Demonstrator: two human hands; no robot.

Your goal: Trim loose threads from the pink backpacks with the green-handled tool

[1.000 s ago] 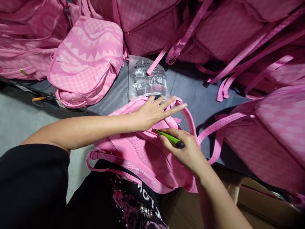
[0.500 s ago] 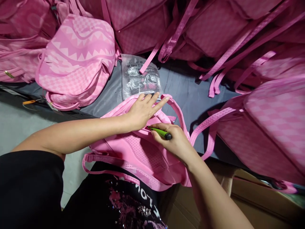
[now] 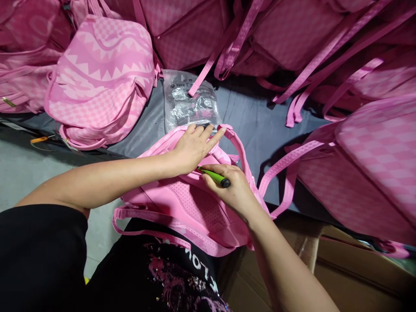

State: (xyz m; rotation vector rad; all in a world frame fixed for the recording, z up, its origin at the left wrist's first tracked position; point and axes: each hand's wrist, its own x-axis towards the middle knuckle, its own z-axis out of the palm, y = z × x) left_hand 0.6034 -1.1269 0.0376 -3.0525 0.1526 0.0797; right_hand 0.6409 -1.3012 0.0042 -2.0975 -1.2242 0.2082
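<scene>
A pink backpack (image 3: 191,208) lies against my front at the table's edge, its dotted back panel facing me. My left hand (image 3: 193,149) rests on its top part, fingers stretched out over the fabric. In my right hand (image 3: 230,180) is a slim green pen-like tool (image 3: 214,177) with a black end. Its tip points left into the folds beside my left palm; I cannot make out the tip itself. A strap loop (image 3: 238,147) of the backpack rises just right of my fingers.
A clear plastic bag (image 3: 191,104) with things inside lies beyond my hands on the grey tabletop (image 3: 247,117). Pink backpacks stand left (image 3: 104,82) and right (image 3: 373,169), with more behind. An orange-handled tool (image 3: 40,139) is at the left edge. A cardboard box (image 3: 351,277) stands below right.
My right hand and the green tool have shifted slightly left and up in the view. My left hand stays spread on the backpack. The surroundings have shifted slightly with the camera.
</scene>
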